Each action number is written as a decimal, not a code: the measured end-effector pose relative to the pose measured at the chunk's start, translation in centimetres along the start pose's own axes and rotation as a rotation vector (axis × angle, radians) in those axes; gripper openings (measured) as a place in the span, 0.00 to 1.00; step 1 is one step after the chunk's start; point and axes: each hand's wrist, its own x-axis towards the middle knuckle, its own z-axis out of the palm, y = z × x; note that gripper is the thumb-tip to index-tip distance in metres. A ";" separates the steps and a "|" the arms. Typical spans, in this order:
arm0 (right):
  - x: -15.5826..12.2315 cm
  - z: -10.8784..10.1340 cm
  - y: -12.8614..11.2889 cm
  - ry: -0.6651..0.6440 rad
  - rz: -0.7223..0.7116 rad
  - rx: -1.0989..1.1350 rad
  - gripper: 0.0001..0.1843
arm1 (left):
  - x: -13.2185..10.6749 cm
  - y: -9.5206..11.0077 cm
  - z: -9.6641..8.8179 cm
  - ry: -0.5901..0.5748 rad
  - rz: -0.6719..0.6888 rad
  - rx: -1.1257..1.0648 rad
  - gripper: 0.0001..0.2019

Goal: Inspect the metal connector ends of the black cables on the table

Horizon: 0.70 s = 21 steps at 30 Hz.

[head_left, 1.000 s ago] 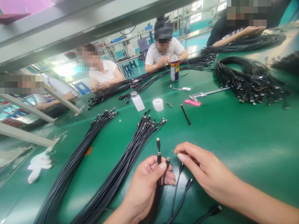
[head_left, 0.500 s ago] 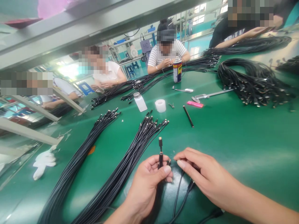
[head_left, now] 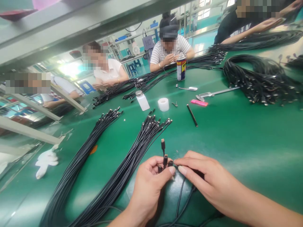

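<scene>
My left hand (head_left: 150,181) is closed around several black USB cables, their metal-tipped plugs (head_left: 165,160) sticking up at different heights between thumb and fingers. Close beside it, my right hand (head_left: 210,176) has its thumb and forefinger pinched together, almost touching the left thumb. Black cables (head_left: 181,197) run down from beneath the right hand's fingers, which partly hide what they grip. To the left lies a bundle of black cables (head_left: 123,164) with its plugs fanned out, and a second cable bundle (head_left: 81,160) curves alongside it.
On the green table (head_left: 248,148) are a white bottle (head_left: 143,102), tape roll (head_left: 163,104), black pen (head_left: 192,115), pink case (head_left: 199,102), caliper (head_left: 213,93) and spray can (head_left: 181,67). A white glove (head_left: 47,160) lies left. Coworkers sit opposite behind more cables (head_left: 258,78).
My right hand has moved slightly left, so its fingertips now meet my left hand's thumb area. Another plug shows between the left fingers. The view has shifted a little.
</scene>
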 end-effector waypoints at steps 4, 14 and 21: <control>-0.2 0.1 0.1 -0.013 0.007 0.007 0.15 | -0.1 -0.2 -0.1 -0.015 0.039 0.079 0.09; -0.2 0.1 -0.3 -0.014 0.002 -0.002 0.16 | -0.2 -0.7 -0.6 -0.001 0.172 0.304 0.07; -0.2 0.3 -0.1 -0.010 -0.002 -0.008 0.15 | -0.5 -0.8 -0.6 0.034 0.242 0.434 0.05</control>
